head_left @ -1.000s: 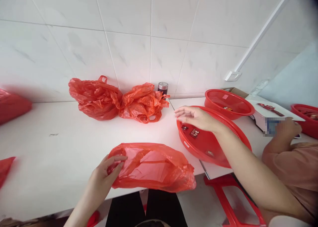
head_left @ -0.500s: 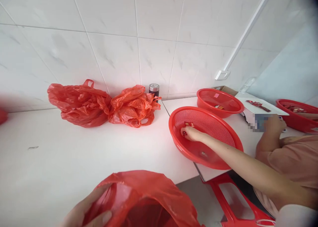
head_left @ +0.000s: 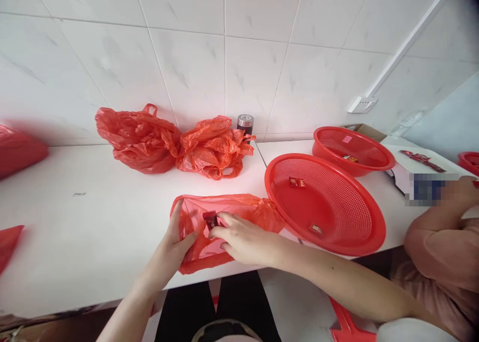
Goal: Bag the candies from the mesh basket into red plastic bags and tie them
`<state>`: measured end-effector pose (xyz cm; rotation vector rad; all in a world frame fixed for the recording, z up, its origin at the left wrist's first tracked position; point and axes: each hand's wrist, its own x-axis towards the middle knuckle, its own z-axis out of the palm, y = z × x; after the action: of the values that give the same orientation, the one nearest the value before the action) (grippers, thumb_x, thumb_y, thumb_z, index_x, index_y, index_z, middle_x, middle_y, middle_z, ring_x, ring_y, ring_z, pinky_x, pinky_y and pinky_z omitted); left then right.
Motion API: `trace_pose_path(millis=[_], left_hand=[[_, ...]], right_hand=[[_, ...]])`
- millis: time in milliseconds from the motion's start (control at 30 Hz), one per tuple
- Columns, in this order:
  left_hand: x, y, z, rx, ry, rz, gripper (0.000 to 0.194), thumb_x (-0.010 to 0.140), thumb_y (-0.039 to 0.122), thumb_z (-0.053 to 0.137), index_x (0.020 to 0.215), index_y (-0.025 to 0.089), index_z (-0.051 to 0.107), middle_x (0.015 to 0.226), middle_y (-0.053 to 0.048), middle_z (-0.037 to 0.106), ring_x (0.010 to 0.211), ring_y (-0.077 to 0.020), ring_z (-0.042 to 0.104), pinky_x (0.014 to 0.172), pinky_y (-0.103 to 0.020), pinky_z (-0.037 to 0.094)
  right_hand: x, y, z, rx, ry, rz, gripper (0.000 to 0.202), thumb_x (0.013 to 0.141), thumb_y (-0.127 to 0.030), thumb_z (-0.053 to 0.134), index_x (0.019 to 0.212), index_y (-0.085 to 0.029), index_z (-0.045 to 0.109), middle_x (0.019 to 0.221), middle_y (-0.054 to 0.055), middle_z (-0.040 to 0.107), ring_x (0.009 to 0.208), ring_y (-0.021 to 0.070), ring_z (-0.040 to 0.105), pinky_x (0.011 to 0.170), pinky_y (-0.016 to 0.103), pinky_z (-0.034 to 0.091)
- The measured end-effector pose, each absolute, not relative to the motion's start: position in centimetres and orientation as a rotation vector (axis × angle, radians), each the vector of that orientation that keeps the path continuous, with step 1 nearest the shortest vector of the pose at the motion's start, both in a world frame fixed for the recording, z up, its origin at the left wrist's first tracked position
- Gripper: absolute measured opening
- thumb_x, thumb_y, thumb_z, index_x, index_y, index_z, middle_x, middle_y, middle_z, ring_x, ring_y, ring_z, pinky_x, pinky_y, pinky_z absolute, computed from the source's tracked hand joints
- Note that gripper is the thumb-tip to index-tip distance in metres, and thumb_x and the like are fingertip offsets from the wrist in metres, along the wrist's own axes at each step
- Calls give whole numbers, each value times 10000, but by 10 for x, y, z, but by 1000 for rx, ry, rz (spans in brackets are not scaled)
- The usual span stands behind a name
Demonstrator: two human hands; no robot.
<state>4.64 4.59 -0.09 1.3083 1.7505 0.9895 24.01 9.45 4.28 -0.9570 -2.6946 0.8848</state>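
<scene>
My left hand (head_left: 172, 247) grips the left side of a red plastic bag (head_left: 243, 202), with the thumb inside and the fingers along the edge. The bag lies mouth up at the table's front edge. Over its opening, my right hand (head_left: 245, 240) pinches a small dark red packet (head_left: 210, 219) between thumb and fingers. Touching the bag's right end is a large red perforated basket (head_left: 309, 207). Inside that basket lie a few red packets (head_left: 297, 182) and a small pale packet (head_left: 316, 229).
Crumpled red bags (head_left: 140, 140) and a dark flask (head_left: 245, 122) stand by the wall. A second red basket (head_left: 354, 150) is behind the large one. On the right, a co-worker's arm (head_left: 430, 222) reaches beside a scale (head_left: 400, 182). A red stool (head_left: 348, 322) sits below.
My right hand has come out of the large basket with a packet and moved left over the bag. The bag is now down at the table edge. The view has shifted.
</scene>
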Motion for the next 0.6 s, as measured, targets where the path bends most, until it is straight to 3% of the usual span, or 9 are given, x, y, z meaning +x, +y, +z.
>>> trace_pose_path(millis=[100,200,300,400,500,600], left_hand=[[39,44,-6,1252,1814,898,789,867,392,483,1528,312,59,1504,-98,379,1277,-252,489,1017,-395,413],[31,43,-11,1366,1863,910,732,864,379,485,1518,326,160,1506,-78,377,1357,-260,382,1056,-395,358],[28,40,-11,1382,1847,888,703,855,421,501,1501,330,239,1373,-75,533,1153,-265,569,964,-406,446],[29,35,-9,1329,1818,876,716,830,482,535,1485,340,283,1279,-56,597,887,-214,649,868,-388,507],[31,29,-7,1204,1762,1007,744,808,520,571,1477,385,274,1367,-46,532,955,-226,651,875,-369,520],[32,25,-7,1008,1674,1114,834,786,543,602,1484,450,157,1396,-30,506,1035,-259,649,849,-390,555]], right_hand=[[251,116,47,-905,-2619,908,318,921,-205,446,1147,-341,624,1314,-19,541,1167,182,546,978,290,440],[289,148,69,-1037,-2385,813,271,928,-256,433,1122,-298,618,1204,-1,620,1061,173,599,885,305,488],[343,190,65,-1339,-2370,583,282,910,-284,467,1165,-271,588,1187,28,630,1030,188,607,901,337,474],[396,233,29,-1756,-2473,476,428,887,-280,521,1312,-242,494,1351,85,522,1179,233,531,978,353,422],[429,262,-10,-2007,-2511,454,628,852,-252,578,1437,-222,351,1456,147,388,1259,290,463,1001,390,394],[437,275,-29,-2039,-2513,448,545,874,-220,533,1403,-216,403,1413,154,433,1228,278,488,992,386,387]])
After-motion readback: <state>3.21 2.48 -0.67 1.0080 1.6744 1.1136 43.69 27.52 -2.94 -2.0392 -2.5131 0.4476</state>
